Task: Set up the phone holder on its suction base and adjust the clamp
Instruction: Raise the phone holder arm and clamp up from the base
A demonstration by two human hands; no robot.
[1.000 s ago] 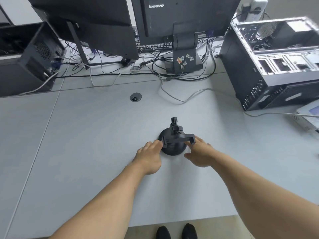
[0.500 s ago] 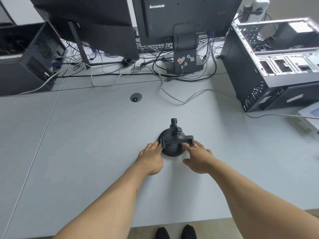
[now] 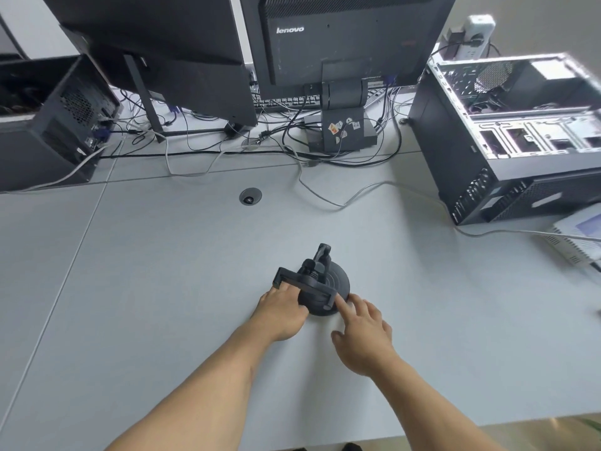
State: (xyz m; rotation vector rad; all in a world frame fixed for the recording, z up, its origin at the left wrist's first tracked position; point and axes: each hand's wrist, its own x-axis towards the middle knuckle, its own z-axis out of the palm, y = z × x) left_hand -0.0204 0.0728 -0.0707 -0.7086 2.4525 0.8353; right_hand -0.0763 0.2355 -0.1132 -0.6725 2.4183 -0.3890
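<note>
The black plastic phone holder (image 3: 317, 281) sits on the pale grey desk (image 3: 162, 288), its round domed suction base (image 3: 328, 291) flat on the surface, well in front of the small round cable grommet (image 3: 250, 196) and a little to its right. From the base a short black arm with a knob (image 3: 320, 258) rises, and the long black clamp bar (image 3: 304, 281) lies tilted across the top of the dome, one end lifted towards the grommet side, the other dipping near the base's front rim.

The left hand (image 3: 281, 312) reaches in on the grommet side of the base, fingers loosely spread, fingertips tucked under the raised end of the bar; it looks placed to steady or swing the clamp rather than to grasp it. The right hand (image 3: 362, 333) comes in from the opposite side, index finger extended and touching the lower end of the bar, the other fingers relaxed and apart, pinching nothing. With a hand on either end, I judge the person is turning the clamp to the wanted angle while the base holds firm. Whether the suction is locked I cannot tell
</note>
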